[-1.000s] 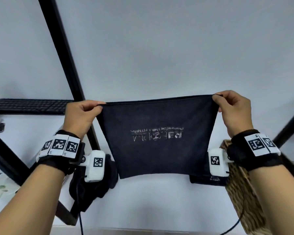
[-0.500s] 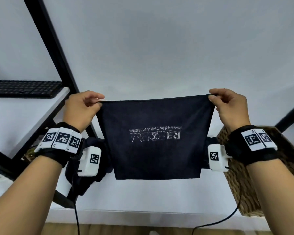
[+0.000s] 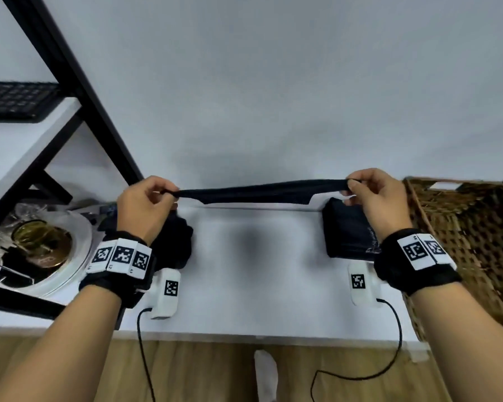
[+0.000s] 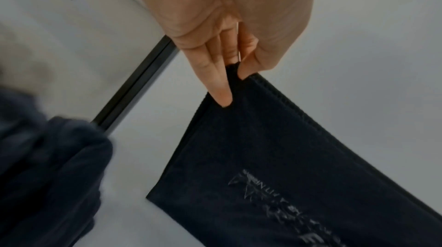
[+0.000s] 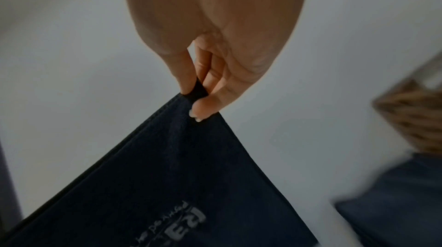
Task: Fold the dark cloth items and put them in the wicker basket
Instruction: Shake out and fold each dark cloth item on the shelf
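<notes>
- A dark navy cloth with pale printed lettering (image 3: 262, 192) hangs stretched in the air above the white surface (image 3: 256, 285), seen almost edge-on from the head view.
- The left hand (image 3: 141, 208) pinches the cloth's left top corner; in the left wrist view the thumb and fingers (image 4: 216, 84) close on the hem, the fabric hanging below the grip.
- The right hand (image 3: 379, 203) pinches the right top corner the same way, thumb against fingertips (image 5: 203, 108).
- A folded dark cloth (image 3: 346, 233) lies on the surface under the right hand, just beside the brown wicker basket (image 3: 471, 242).
- A crumpled dark cloth pile (image 3: 174, 242) lies under the left hand.
- To the left stand a black metal frame (image 3: 79, 91), a black keyboard (image 3: 15, 100) on a shelf, and a white round plate (image 3: 76, 256).
</notes>
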A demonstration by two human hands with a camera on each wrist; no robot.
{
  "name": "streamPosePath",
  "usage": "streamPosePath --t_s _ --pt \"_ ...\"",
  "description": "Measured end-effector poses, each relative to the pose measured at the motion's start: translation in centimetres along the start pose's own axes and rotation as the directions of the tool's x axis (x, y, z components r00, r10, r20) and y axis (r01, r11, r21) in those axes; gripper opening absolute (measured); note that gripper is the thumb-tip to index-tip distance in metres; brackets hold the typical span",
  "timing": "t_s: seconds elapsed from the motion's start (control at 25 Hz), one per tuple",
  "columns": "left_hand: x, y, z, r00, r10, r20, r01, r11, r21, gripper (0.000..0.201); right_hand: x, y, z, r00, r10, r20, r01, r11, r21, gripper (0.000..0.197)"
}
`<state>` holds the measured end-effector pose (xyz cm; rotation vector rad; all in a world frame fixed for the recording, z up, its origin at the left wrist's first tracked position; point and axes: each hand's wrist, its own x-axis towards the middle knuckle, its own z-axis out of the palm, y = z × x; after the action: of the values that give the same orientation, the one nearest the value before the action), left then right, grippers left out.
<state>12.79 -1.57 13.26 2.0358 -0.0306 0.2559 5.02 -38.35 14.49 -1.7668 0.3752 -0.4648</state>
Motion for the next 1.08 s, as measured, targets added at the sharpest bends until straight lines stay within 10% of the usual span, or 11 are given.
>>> streamPosePath --t_s 0.24,0.52,0.72,0.96,1.08 --pt "-11.1 -12.4 4.6 0.917 -0.280 0.286 0.162 0.913 0.374 0.034 -8.4 14.0 -1.0 0.931 0.305 0.200 -0.195 0.880 -0.433 0.016" --pt "-13.9 -17.2 5.6 0.643 -0.529 0.554 0.119 0.784 0.610 0.035 -10.6 18.7 -0.5 0.574 0.695 0.432 -0.193 0.628 -0.754 0.012" --pt "-5.8 -15.7 10.9 0.813 -0.289 0.506 -0.011 0.861 0.509 0.028 -2.8 19.0 5.1 0.797 0.494 0.348 -0.247 0.791 -0.560 0.011" --pt "2.5 -18.3 19.7 0.739 -0.359 0.570 -0.133 0.752 0.645 0.047 5.9 23.7 13.5 0.805 0.454 0.381 -0.190 0.807 -0.560 0.003" --pt "3.7 -19.9 19.9 0.755 -0.399 0.520 -0.076 0.735 0.674 0.052 8.8 26.3 12.5 0.843 0.497 0.205 -0.323 0.773 -0.547 0.010"
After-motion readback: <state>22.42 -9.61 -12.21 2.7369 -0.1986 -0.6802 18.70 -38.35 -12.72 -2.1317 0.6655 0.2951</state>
